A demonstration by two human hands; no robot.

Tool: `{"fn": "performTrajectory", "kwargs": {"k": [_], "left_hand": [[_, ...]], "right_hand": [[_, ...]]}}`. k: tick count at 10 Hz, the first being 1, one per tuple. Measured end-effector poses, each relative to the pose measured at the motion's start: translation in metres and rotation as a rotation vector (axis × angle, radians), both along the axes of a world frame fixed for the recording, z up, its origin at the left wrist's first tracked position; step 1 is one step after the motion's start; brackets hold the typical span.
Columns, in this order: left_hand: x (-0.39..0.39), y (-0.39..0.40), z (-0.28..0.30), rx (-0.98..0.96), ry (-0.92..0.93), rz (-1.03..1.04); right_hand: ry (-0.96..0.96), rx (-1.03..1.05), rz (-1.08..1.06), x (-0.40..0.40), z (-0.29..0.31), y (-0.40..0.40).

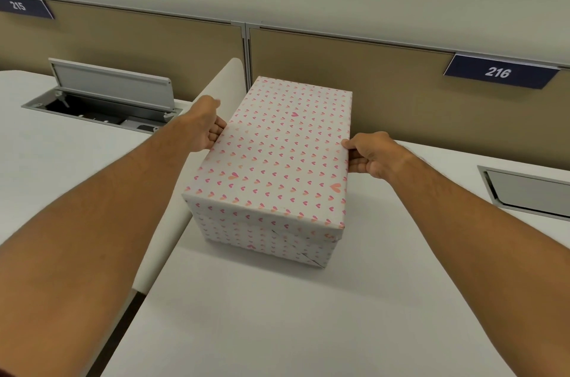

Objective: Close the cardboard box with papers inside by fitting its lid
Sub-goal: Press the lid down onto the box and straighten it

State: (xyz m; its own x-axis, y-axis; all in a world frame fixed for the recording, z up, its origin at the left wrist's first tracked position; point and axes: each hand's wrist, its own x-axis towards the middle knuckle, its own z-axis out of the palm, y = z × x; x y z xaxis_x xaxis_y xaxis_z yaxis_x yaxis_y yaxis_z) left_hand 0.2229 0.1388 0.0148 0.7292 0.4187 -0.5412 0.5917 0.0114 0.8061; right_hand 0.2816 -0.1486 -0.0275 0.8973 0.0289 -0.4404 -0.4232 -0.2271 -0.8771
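Fingers of the left hand (206,127) and right hand (371,157) grip opposite long edges of the lid (277,148), which sits on the box (265,238), both wrapped in heart-print paper, standing on the white table (277,315)

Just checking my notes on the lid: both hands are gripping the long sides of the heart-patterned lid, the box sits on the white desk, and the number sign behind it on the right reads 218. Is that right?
Not quite. In the head view the number sign reads 216, not 218. The rest holds: the left hand and right hand grip the long sides of the heart-patterned lid, and the box sits on the white desk.
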Motion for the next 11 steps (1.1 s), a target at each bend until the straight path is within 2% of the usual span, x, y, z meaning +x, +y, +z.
{"fn": "performTrajectory", "kwargs": {"k": [6, 9, 11], "left_hand": [[0.013, 0.008, -0.006, 0.007, 0.018, -0.023], [0.006, 0.002, -0.006, 0.131, 0.019, -0.079], [-0.009, -0.020, -0.009, 0.799, -0.039, -0.231]], "right_hand": [[0.054, 0.069, 0.027, -0.001, 0.008, 0.000], [0.040, 0.043, 0.072, -0.015, 0.012, -0.004], [-0.158, -0.130, 0.052, -0.030, 0.011, -0.007]]}}
